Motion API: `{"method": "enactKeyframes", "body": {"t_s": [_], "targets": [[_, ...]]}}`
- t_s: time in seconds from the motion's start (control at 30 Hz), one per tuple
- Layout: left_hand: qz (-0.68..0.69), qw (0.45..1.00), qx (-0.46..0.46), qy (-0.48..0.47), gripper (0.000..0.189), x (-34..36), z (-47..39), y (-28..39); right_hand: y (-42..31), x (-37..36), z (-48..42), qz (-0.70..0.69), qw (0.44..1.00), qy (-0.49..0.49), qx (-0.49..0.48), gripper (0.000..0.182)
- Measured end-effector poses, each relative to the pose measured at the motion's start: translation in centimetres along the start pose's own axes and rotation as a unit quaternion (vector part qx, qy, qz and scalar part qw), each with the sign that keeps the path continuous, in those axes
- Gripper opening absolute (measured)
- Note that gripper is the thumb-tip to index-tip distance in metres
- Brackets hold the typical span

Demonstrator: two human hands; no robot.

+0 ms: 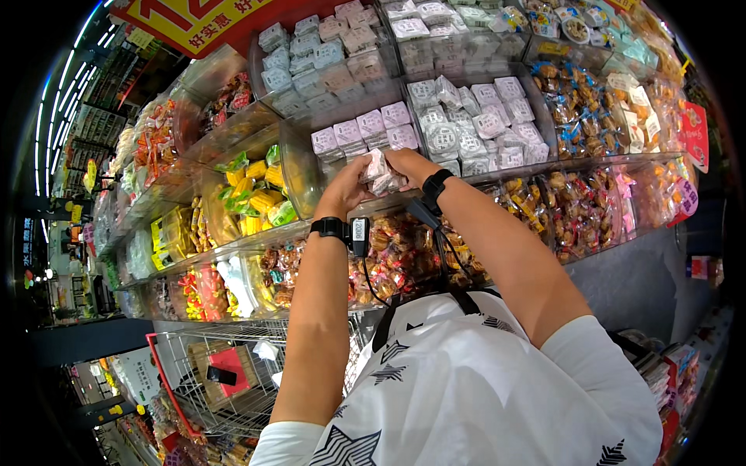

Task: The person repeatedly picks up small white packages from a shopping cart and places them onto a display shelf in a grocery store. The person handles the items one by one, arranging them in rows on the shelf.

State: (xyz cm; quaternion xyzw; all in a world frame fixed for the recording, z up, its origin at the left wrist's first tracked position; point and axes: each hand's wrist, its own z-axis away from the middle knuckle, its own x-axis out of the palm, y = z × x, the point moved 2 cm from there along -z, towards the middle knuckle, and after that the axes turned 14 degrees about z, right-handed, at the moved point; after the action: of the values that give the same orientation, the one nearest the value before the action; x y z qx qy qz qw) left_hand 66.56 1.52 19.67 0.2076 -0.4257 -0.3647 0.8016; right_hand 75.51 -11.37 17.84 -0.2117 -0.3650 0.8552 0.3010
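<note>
My left hand (345,185) and my right hand (408,164) meet over the front edge of a clear plastic bin. Between them they hold a few small white wrapped packets (379,173); how the fingers divide them is partly hidden. Just beyond lie neat stacks of pale pink wrapped packets (372,125) in the bin. To the right, another bin holds a looser heap of white and pale wrapped packets (457,137). Both wrists wear black straps with devices and cables.
Yellow corn-shaped packs (262,195) fill a bin at left. Wrapped snacks (387,250) lie in the lower row, and blue-tied bags (574,110) at right. A metal shopping cart (256,343) stands below left, with a black phone-like object (221,376) on a red item inside.
</note>
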Motion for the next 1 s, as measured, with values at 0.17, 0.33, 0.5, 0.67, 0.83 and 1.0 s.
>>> {"method": "enactKeyframes", "body": {"t_s": [0.17, 0.33, 0.5, 0.67, 0.83, 1.0], "targets": [[-0.017, 0.999, -0.015, 0.032, 0.039, -0.2, -1.4, -0.5, 1.9, 0.3, -2.8, 0.017, 1.0, 0.014, 0.013, 0.026], [-0.024, 0.998, -0.044, 0.038, 0.035, -1.1, -3.1, -1.4, 4.3, 0.0, -7.3, 0.063, 0.997, 0.019, 0.032, 0.021], [-0.038, 0.996, -0.079, 0.024, 0.035, -1.8, -4.6, -2.0, 6.1, 0.3, -11.1, 0.138, 0.985, 0.045, 0.096, 0.015], [-0.062, 0.995, -0.072, 0.018, 0.034, -1.9, -4.6, -2.2, 6.2, 0.3, -10.7, 0.131, 0.986, 0.099, -0.016, 0.013], [-0.104, 0.991, -0.083, 0.029, 0.035, -3.1, -6.4, -2.9, 2.6, 0.5, -4.7, 0.309, 0.921, 0.155, -0.179, 0.021], [-0.106, 0.99, -0.086, -0.047, 0.031, -3.1, -7.2, -3.7, -1.8, 0.1, 2.8, 0.475, 0.843, 0.051, -0.246, 0.05]]}}
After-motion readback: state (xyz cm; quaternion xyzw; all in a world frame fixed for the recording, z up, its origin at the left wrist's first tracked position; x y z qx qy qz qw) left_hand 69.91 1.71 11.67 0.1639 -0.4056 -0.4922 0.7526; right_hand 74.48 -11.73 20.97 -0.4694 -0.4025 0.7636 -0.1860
